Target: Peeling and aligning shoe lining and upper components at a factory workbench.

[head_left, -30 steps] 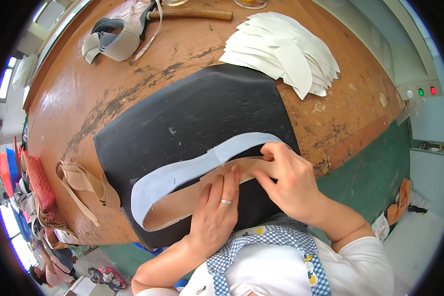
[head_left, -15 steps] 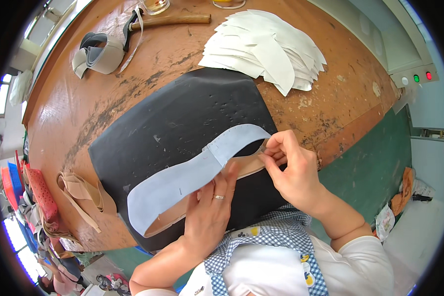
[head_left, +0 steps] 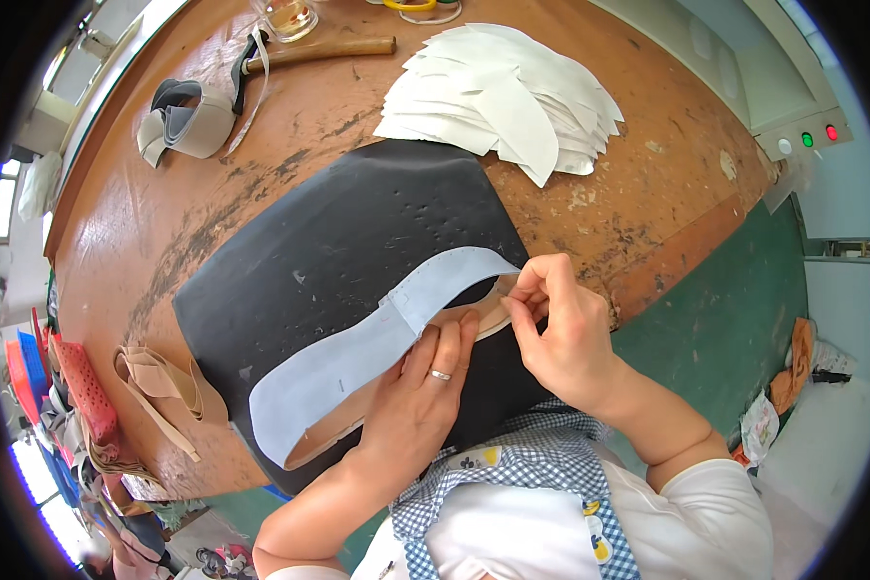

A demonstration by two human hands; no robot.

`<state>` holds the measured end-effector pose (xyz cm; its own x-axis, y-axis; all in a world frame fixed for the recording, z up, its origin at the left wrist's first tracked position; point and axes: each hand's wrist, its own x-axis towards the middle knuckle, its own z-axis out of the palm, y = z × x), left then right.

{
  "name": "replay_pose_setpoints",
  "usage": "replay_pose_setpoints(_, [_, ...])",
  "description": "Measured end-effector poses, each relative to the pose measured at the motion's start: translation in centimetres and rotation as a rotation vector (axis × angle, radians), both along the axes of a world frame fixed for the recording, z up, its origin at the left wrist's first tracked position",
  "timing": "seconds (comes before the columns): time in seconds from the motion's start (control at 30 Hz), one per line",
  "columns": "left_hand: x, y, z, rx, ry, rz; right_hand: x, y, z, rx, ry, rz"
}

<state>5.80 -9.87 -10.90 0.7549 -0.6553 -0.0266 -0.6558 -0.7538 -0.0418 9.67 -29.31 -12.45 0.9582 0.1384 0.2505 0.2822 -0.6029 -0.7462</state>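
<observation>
A looped shoe upper point(head_left: 333, 362), light blue outside with a beige lining, lies slantwise over a black mat point(head_left: 348, 232). A stitched seam crosses its far band near the middle. My right hand point(head_left: 568, 329) pinches its right end between thumb and fingertips. My left hand point(head_left: 420, 391), wearing a ring, is closed on the near band of the upper, its fingers pressed together by the beige lining. The left thumb is mostly hidden.
Beyond the mat sits a pile of white cut pieces point(head_left: 498, 101). A wooden-handled hammer point(head_left: 329, 53), a glass jar point(head_left: 290, 17) and a curled grey-beige upper point(head_left: 198, 121) lie at the far left. Folded beige pieces point(head_left: 169, 382) rest left of the mat. The worn brown table point(head_left: 648, 213) ends at right.
My left hand has slid a little up and right along the near band, its fingers closer to the right hand. My right hand keeps its pinch. The whole view has shifted slightly.
</observation>
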Motion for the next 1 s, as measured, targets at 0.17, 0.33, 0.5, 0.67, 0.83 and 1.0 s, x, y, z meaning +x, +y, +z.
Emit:
replay_pose_setpoints(0.17, [0.1, 0.1, 0.2, -0.113, 0.134, 0.042, 0.3, 0.4, -0.1, -0.016, 0.005, 0.0])
replay_pose_setpoints(0.33, [0.8, 0.2, 0.4, -0.221, 0.21, 0.065, 0.4, 0.4, 0.0, -0.082, -0.025, -0.017])
replay_pose_setpoints(0.5, [1.8, -1.0, 0.2, -0.283, 0.209, 0.08, 0.7, 0.1, 0.6, -0.161, -0.052, -0.054])
replay_pose_setpoints(0.67, [2.7, -2.2, 0.1, -0.133, 0.103, 0.066, 1.2, -1.5, 1.5, -0.145, 0.207, -0.142])
replay_pose_setpoints(0.83, [2.0, -2.6, -1.0, -0.125, 0.019, 0.089, 3.0, 0.3, 3.8, -0.332, -0.126, 0.044])
replay_pose_setpoints(1.0, [-0.1, -1.8, -1.8, -0.193, -0.062, 0.078, 7.1, 5.4, 3.1, -0.415, -0.175, 0.585])
